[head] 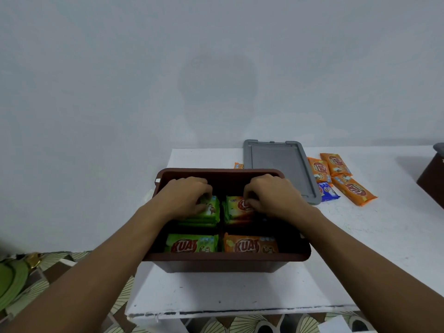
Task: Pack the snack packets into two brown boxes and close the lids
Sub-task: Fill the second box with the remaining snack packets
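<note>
An open brown box [225,259] stands on the white table in front of me. It holds four stacks of snack packets: green packets [211,211] at the far left, orange packets [236,207] at the far right, a green packet [192,243] at the near left and an orange packet [251,245] at the near right. My left hand [186,197] has its fingers curled on the far green stack. My right hand [269,195] pinches the far orange stack. The grey lid [278,164] lies flat behind the box to the right.
Loose orange packets [336,164] and a blue packet [328,192] lie on the table [360,236] right of the lid. A small orange packet [238,165] peeks out behind the box. A second brown box [431,181] stands at the right edge. Patterned floor lies below.
</note>
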### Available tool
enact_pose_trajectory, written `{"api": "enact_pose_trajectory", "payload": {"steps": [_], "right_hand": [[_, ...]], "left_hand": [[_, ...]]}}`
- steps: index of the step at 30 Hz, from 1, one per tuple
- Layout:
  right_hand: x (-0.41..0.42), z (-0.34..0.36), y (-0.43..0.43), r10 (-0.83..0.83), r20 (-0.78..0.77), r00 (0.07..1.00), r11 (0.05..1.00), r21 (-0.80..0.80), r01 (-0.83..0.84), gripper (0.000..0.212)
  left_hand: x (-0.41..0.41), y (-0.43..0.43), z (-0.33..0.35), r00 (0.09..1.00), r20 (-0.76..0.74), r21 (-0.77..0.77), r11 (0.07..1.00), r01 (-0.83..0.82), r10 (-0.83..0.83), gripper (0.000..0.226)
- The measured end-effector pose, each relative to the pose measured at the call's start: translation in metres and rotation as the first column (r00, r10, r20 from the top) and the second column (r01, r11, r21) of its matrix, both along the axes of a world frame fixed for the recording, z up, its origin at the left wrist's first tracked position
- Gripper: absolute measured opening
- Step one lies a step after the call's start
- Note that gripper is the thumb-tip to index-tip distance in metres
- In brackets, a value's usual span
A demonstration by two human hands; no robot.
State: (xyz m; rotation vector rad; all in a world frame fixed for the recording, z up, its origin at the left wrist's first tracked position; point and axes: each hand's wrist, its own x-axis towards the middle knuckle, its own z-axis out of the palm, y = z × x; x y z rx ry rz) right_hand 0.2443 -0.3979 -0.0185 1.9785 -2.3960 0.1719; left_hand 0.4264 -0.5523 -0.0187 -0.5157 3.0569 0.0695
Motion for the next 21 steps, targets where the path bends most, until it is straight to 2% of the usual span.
{"api": "enact_pose_trajectory", "payload": {"steps": [2, 4, 6, 9, 13, 16, 19, 21], "right_hand": [[-0.006, 0.002, 0.006, -0.021, 0.121, 0.992, 0.99, -0.136, 0.038, 0.012], [-0.013, 0.001, 0.017, -0.04, 0.205, 0.978, 0.958, -0.271, 0.096, 0.021], [-0.021, -0.002, 0.033, -0.034, 0.207, 0.978, 0.902, -0.415, 0.119, 0.036], [-0.044, -0.007, 0.058, -0.043, 0.182, 0.982, 0.841, -0.525, 0.134, 0.036], [-0.111, -0.033, 0.101, -0.226, 0.244, 0.943, 0.87, -0.385, 0.308, 0.027], [-0.159, -0.055, 0.138, -0.402, 0.173, 0.899, 0.897, -0.124, 0.424, 0.05], [-0.193, -0.072, 0.178, -0.484, 0.088, 0.871, 0.872, 0.138, 0.47, 0.067], [-0.207, -0.085, 0.197, -0.506, 0.018, 0.862, 0.848, 0.191, 0.494, 0.067]], "left_hand": [[-0.001, -0.001, 0.003, 0.999, -0.025, -0.015, 0.999, -0.035, 0.035, 0.009], [-0.001, 0.0, 0.003, 0.997, -0.05, -0.03, 0.997, -0.066, 0.065, 0.015], [-0.003, 0.001, 0.002, 0.993, -0.095, -0.042, 0.997, -0.069, 0.064, 0.03], [-0.01, 0.006, 0.009, 0.983, -0.18, -0.077, 0.996, -0.052, 0.038, 0.038], [-0.045, 0.037, 0.029, 0.972, -0.234, -0.063, 0.998, 0.013, -0.027, 0.022], [-0.091, 0.076, 0.037, 0.963, -0.256, -0.034, 0.996, 0.083, -0.089, 0.017], [-0.139, 0.113, 0.036, 0.96, -0.249, -0.007, 0.991, 0.131, -0.128, 0.024], [-0.166, 0.132, 0.032, 0.966, -0.221, 0.003, 0.99, 0.139, -0.135, 0.027]]}}
